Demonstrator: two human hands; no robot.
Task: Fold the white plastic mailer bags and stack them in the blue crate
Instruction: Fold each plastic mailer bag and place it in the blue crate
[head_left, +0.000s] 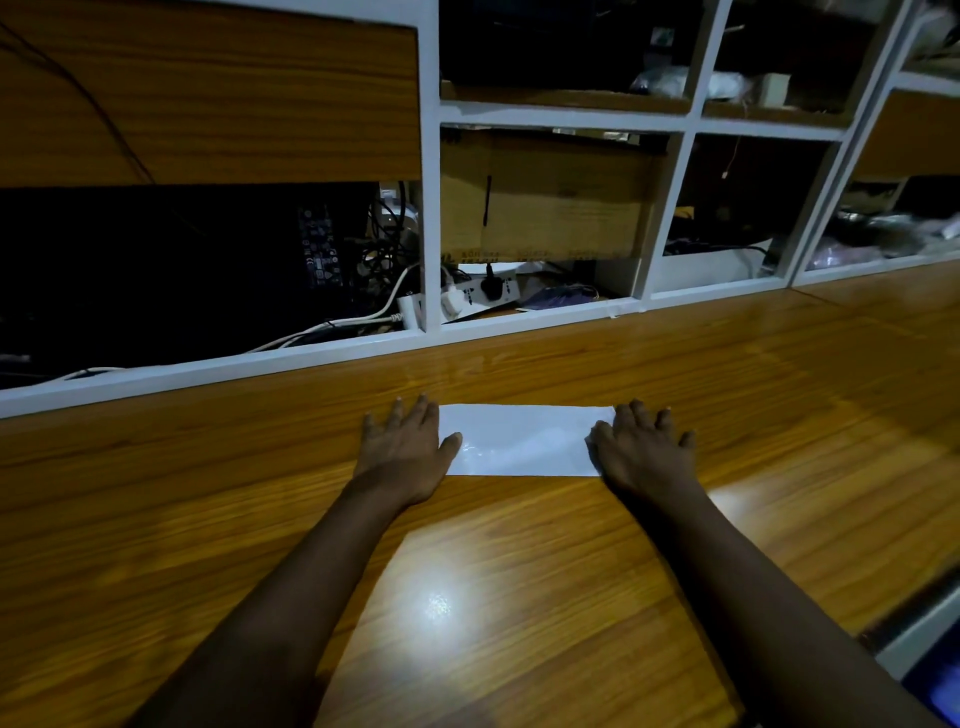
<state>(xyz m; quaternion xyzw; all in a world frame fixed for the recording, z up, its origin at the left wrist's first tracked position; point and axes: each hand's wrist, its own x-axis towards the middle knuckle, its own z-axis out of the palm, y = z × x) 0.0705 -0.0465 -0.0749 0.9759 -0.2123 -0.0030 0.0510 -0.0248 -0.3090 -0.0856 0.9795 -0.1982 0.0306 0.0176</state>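
Note:
A white plastic mailer bag (522, 440) lies flat on the wooden table (519, 571) as a wide, short rectangle, its near edge straight like a fold. My left hand (402, 447) rests palm down at the bag's left end, fingers spread, thumb on the plastic. My right hand (641, 449) presses flat on the bag's right end, fingers apart. Neither hand grips anything. A blue object (940, 691) shows at the bottom right corner, below the table edge; I cannot tell if it is the crate.
A white-framed shelf unit (431, 208) runs along the table's far edge. It holds a cardboard box (545, 197), a power strip (480, 296) with cables, and dark equipment on the left. The table's right edge drops off near the bottom right.

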